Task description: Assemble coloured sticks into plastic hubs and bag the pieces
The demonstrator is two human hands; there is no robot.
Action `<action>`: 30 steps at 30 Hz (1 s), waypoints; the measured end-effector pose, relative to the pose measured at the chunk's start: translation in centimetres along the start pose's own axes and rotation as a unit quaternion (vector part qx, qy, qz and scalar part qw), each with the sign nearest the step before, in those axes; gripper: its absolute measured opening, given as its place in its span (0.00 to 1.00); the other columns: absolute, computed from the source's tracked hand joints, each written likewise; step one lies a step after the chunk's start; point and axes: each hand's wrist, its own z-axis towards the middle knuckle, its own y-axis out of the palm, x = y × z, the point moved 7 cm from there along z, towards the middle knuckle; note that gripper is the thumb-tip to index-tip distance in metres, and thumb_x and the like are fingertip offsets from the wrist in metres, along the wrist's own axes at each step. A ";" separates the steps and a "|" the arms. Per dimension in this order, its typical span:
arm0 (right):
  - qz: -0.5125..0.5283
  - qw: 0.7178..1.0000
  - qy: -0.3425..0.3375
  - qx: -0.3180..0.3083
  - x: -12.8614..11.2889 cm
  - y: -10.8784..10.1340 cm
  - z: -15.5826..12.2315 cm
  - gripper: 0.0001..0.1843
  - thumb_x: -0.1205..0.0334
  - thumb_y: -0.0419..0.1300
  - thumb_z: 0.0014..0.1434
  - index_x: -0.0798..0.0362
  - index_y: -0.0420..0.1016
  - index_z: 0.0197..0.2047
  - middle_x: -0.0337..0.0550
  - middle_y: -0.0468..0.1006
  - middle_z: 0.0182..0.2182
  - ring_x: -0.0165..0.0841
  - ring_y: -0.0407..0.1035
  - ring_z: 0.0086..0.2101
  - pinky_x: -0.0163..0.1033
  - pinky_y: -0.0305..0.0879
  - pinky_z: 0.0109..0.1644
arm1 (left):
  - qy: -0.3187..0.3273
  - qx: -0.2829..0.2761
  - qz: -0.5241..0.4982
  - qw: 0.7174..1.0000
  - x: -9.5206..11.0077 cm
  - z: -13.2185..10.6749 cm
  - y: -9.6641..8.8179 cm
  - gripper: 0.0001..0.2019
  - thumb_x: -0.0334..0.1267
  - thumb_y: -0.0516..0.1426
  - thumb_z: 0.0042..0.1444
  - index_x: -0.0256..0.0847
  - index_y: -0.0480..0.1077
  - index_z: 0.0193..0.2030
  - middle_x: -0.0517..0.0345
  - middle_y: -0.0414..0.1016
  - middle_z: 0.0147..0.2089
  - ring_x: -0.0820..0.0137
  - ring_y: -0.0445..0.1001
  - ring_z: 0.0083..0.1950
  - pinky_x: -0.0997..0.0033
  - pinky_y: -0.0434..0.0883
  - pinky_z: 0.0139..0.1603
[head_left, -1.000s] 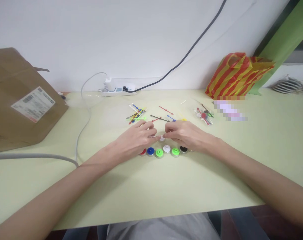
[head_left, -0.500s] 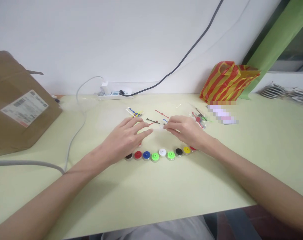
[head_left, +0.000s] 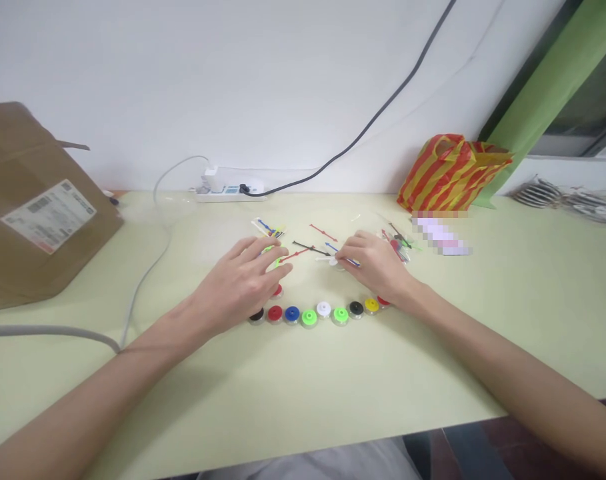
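A curved row of small round caps (head_left: 323,311) in black, red, blue, green, white and yellow lies on the pale green table (head_left: 303,387). My left hand (head_left: 243,280) rests just behind its left end, fingers spread and flat, holding nothing; a red cap (head_left: 277,291) peeks out beside its fingertips. My right hand (head_left: 375,263) hovers behind the row's right end, fingers pinched on a small white piece with a thin stick (head_left: 333,261). Thin coloured sticks (head_left: 313,247) lie scattered beyond both hands.
A cardboard box (head_left: 37,207) stands at the left. A white power strip (head_left: 230,190) with grey and white cables sits at the wall. A red-and-yellow striped bag (head_left: 450,173) is at the back right, with a packet of sticks (head_left: 397,240) near it.
My hands have drawn apart and moved a little away from me. The caps once covered by my hands now show. My right hand keeps the small white piece pinched.
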 end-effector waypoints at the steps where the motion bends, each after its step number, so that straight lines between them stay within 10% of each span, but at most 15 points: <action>1: -0.003 1.000 0.002 -0.006 0.0 0.1 0.0 0.10 0.72 0.58 0.65 0.54 0.81 0.36 0.46 0.80 0.33 0.38 0.66 0.37 0.41 0.59 0.40 | -0.003 -0.001 0.001 1.000 0.0 -0.1 0.0 0.14 0.25 0.53 0.63 0.39 0.77 0.48 0.46 0.78 0.53 0.54 0.71 0.60 0.52 0.71 0.56; 16: -0.015 0.998 0.010 -0.062 0.3 0.9 -0.7 0.09 0.71 0.59 0.63 0.54 0.79 0.34 0.46 0.78 0.33 0.38 0.68 0.36 0.40 0.56 0.37 | -0.010 -0.067 -0.087 0.994 -0.8 -1.3 0.4 0.16 0.22 0.50 0.62 0.39 0.77 0.35 0.51 0.78 0.39 0.61 0.72 0.50 0.61 0.69 0.49; 30: 0.019 0.999 0.041 0.005 0.0 -0.6 -0.9 0.11 0.67 0.56 0.67 0.53 0.79 0.37 0.46 0.79 0.33 0.38 0.70 0.37 0.41 0.61 0.38 | -0.034 -0.104 -0.181 0.977 -0.4 -1.9 1.0 0.20 0.20 0.50 0.59 0.45 0.80 0.44 0.56 0.79 0.54 0.61 0.69 0.62 0.58 0.70 0.60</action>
